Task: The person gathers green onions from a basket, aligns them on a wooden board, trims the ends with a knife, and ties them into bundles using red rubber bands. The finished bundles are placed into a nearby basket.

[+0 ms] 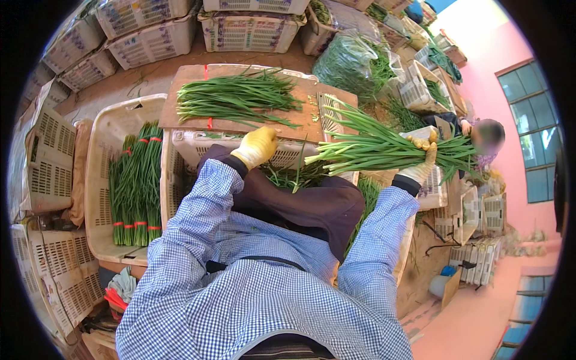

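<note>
My right hand (420, 153), in a stained work glove, grips a loose bundle of long green leafy stalks (373, 139), pale ends pointing left. My left hand (257, 146), in a yellow and white glove, has its fingers curled at the near edge of a wooden board (315, 99); whether it holds anything small is hidden. Another pile of the stalks (238, 96) lies on the board, across a red tape strip (209, 123). A ribbed piece (330, 118) sits at the board's right, partly under the held bundle. Loose stalks (297, 173) lie below the board, above my lap.
At left, a plastic crate (96, 180) holds several bundles bound with red bands. Stacked crates (252, 33) stand behind the board, beside a clear plastic bag of greens (348, 63). Another person (486, 139) sits at right, near more crates (425, 87) and a pink wall.
</note>
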A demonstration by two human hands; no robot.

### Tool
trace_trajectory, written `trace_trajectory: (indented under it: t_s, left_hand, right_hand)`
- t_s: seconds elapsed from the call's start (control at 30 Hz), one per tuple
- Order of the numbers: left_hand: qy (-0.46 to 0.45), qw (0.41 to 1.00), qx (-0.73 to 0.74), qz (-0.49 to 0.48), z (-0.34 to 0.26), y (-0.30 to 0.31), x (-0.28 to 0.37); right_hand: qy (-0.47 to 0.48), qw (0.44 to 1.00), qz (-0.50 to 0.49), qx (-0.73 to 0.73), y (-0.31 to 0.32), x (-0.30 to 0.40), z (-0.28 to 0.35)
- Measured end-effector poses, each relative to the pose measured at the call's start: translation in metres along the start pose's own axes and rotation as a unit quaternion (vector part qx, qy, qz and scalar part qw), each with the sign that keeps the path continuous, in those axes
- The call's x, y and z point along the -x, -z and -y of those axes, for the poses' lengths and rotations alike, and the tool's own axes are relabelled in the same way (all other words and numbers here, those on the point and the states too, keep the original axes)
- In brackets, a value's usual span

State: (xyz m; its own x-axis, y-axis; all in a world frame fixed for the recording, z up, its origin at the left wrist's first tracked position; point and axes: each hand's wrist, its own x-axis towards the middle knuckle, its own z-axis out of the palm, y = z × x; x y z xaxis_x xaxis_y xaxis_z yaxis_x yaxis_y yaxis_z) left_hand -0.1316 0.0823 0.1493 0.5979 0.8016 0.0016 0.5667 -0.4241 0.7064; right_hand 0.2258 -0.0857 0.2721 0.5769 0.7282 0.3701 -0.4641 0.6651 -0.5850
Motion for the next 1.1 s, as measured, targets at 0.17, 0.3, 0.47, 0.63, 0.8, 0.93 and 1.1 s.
trace_trajectory:
  t_s: [0.17, 0.3, 0.47, 0.63, 0.8, 0.93, 1.1]
  left_hand:
    - [-0.061, 0.979, 0.169, -0.098, 0.012, -0.018, 0.015]
    - [-0.041, 0.877, 0.478, 0.04, -0.043, -0.003, 0.013]
    - [0.022, 0.902, 0.42, 0.1, -0.077, -0.008, 0.005]
    - [-0.086, 0.966, 0.238, 0.056, -0.09, -0.001, 0.005]
    - [-0.186, 0.95, 0.247, 0.041, -0.091, -0.015, -0.003]
    - [-0.118, 0.975, 0.184, 0.038, -0.069, -0.02, -0.007]
    - [0.028, 0.988, -0.057, 0.141, -0.006, -0.01, 0.011]
  right_hand:
    - [-0.007, 1.0, 0.011, -0.015, -0.007, 0.001, -0.006]
    - [-0.006, 1.0, 0.009, -0.01, -0.008, 0.006, -0.012]
    - [-0.031, 0.998, 0.049, -0.035, -0.016, 0.005, -0.018]
    - [-0.036, 0.997, 0.058, -0.028, -0.017, 0.007, -0.018]
    - [-0.042, 0.997, 0.067, -0.015, -0.021, 0.007, -0.017]
    - [-0.012, 0.998, 0.062, -0.029, -0.022, 0.003, -0.002]
    - [0.016, 0.995, 0.077, -0.053, -0.021, -0.001, 0.028]
